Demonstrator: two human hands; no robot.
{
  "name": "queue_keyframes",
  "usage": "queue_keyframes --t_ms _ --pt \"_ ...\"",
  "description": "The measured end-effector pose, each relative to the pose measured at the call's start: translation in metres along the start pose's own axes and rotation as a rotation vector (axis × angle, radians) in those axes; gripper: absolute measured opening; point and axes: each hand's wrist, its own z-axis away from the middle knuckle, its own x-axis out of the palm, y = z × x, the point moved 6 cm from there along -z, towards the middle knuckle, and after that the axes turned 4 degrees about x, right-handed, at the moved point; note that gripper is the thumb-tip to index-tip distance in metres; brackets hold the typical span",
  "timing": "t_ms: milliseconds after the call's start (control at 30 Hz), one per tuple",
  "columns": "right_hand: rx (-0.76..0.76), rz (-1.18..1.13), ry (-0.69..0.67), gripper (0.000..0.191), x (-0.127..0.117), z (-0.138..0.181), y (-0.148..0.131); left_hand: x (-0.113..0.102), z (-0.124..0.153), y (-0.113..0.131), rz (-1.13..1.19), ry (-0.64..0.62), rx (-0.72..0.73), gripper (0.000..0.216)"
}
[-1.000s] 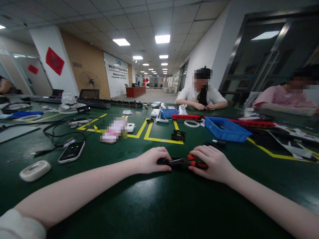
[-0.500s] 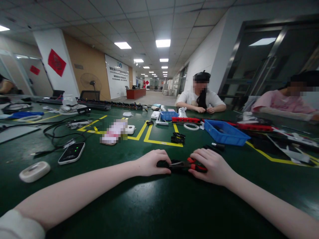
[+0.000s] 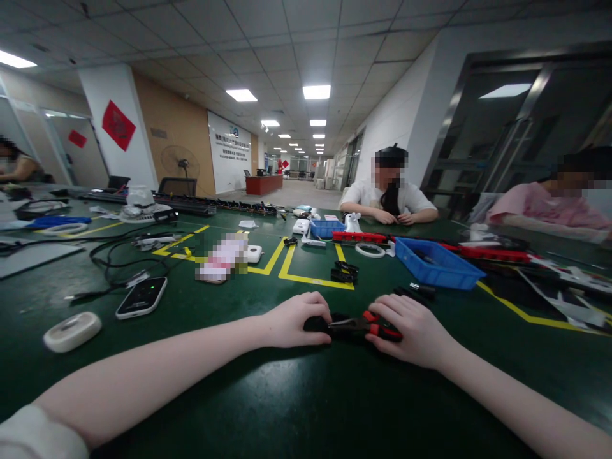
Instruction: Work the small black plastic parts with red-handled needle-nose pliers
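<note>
My left hand (image 3: 295, 322) is closed around a small black part (image 3: 316, 324), mostly hidden by the fingers, so its kind cannot be made out. Needle-nose pliers (image 3: 351, 326) with red and black handles lie in the grip of my right hand (image 3: 415, 330). Their jaws point left and reach the black part at my left fingertips. Whether the jaws pinch it cannot be seen. Both hands are low over the green table (image 3: 296, 395). Beyond them lie several small black pieces (image 3: 345, 272) inside a yellow tape outline.
A blue bin (image 3: 437, 271) stands beyond my right hand, near a dark cylinder (image 3: 422, 291). To the left are a phone (image 3: 222, 258), a black-faced device (image 3: 142, 298), a white oval object (image 3: 72, 331) and cables (image 3: 108, 258). Co-workers (image 3: 389, 191) sit across the table.
The whole view has shifted a little, so everything appears slightly lower and farther right. Both hands keep their hold on the black part and the pliers.
</note>
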Motion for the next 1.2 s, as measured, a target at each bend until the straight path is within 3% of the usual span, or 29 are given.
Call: queue_keyframes --t_ms 433,733,1200 --pt "0.011 0.024 0.042 0.031 -0.0032 0.0009 0.0007 0.0020 0.0004 -0.0027 0.036 -0.004 -0.008 0.020" --pt "-0.067 0.052 0.114 0.039 -0.0053 0.0027 -0.0015 0.0010 0.0001 -0.0012 0.015 -0.015 -0.008 0.020" --pt "-0.105 0.059 0.113 0.041 -0.0023 0.0048 -0.0009 0.0020 0.0003 -0.0003 0.010 -0.013 0.028 0.021"
